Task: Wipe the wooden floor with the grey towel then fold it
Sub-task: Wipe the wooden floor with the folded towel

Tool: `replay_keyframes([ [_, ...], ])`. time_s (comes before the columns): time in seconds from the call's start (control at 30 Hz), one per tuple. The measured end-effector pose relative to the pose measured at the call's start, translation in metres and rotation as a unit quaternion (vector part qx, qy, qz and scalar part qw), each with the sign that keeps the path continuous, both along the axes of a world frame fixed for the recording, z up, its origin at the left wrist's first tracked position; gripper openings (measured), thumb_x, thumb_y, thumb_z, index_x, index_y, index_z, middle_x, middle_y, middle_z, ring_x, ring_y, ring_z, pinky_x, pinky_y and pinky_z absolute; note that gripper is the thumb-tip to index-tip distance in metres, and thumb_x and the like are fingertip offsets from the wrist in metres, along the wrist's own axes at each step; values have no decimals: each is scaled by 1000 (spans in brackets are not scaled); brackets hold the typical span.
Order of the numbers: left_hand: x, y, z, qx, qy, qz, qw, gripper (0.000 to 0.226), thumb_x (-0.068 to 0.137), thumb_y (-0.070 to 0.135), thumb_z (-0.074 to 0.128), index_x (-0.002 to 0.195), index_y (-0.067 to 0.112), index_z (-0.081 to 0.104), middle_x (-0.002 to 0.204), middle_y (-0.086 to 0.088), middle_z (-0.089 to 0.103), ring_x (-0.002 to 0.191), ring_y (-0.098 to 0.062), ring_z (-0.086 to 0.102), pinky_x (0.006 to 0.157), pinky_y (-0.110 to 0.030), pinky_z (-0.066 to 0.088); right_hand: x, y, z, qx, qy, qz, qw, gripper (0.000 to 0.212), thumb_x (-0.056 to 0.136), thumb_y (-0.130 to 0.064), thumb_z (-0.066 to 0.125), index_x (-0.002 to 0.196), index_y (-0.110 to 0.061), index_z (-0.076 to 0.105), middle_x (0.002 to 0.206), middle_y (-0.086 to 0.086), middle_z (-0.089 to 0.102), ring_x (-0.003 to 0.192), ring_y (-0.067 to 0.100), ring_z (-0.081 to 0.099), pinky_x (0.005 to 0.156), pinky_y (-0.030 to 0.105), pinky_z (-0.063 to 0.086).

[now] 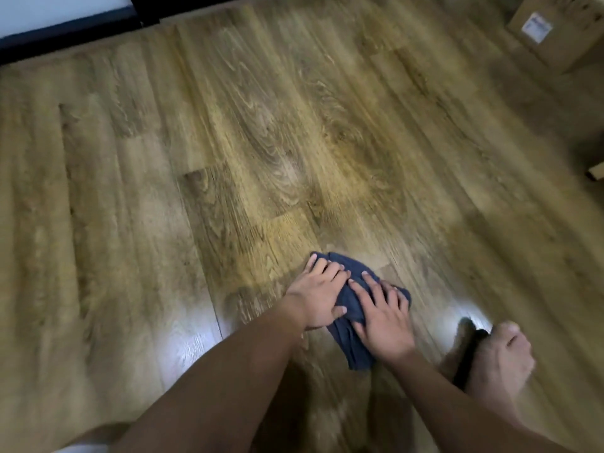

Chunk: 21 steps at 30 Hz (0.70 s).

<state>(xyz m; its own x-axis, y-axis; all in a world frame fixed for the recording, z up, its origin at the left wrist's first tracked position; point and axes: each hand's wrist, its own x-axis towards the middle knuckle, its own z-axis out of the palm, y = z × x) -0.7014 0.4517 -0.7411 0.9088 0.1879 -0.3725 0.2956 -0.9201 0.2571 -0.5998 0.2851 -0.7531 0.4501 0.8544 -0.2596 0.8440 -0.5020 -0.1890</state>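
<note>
While both hands pressed flat, fingers straight, the left hand [318, 294] and right hand [384, 318] lay side by side on the bunched towel [351, 338] on the floor [228, 158], near a bare foot [496, 358].

Open floor [261, 142] is stretching ahead and to the left of the towel [351, 322]. A bare foot [496, 361] is standing just right of it. A cardboard box [562, 31] is sitting far right, and a dark frame [65, 34] is edging the far left
</note>
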Motion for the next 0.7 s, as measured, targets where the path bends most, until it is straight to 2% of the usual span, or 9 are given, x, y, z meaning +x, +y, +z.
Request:
replay_keyframes([
  [0.1, -24, -42, 6, 21, 27, -81, 996, 96, 79, 66, 62, 152, 11, 31, 141, -9, 39, 125, -31, 33, 119, -51, 18, -32, -53, 5, -31, 15, -1, 999, 88, 73, -49, 79, 149, -30, 38, 154, 3, 42, 129, 35, 48, 103, 51, 38],
  [0.23, -28, -66, 12, 26, 63, -100, 993, 98, 78, 59, 71, 153, 14, 27, 146, -6, 34, 133, -30, 30, 120, -51, 20, -48, -82, 11, -52, 18, -11, 998, 77, 81, -46, 72, 148, -27, 40, 155, 7, 43, 132, 37, 49, 104, 54, 44],
  [0.37, -18, -61, 17, 23, 55, -66, 996, 86, 82, 54, 71, 150, 20, 33, 150, -3, 34, 138, -26, 29, 120, -46, 21, -35, -69, 12, -53, 25, 0, 998, 65, 90, -46, 60, 149, -27, 40, 155, 10, 41, 133, 38, 47, 104, 55, 41],
  [0.53, -1, -39, 5, 5, 18, -2, 1000, 83, 89, 51, 64, 156, 24, 23, 159, 2, 26, 148, -22, 19, 125, -41, 8, 0, -40, 2, -18, 0, 24, 1000, 60, 90, -52, 42, 144, -27, 42, 147, 10, 48, 123, 38, 50, 95, 57, 45],
  [0.7, 28, 8, -6, -12, -27, 47, 998, 82, 91, 53, 60, 158, 27, 20, 161, 4, 24, 151, -21, 17, 124, -40, 7, 52, 11, -8, 22, -33, 79, 996, 65, 86, -53, 42, 145, -27, 43, 145, 9, 47, 119, 35, 42, 93, 52, 39],
])
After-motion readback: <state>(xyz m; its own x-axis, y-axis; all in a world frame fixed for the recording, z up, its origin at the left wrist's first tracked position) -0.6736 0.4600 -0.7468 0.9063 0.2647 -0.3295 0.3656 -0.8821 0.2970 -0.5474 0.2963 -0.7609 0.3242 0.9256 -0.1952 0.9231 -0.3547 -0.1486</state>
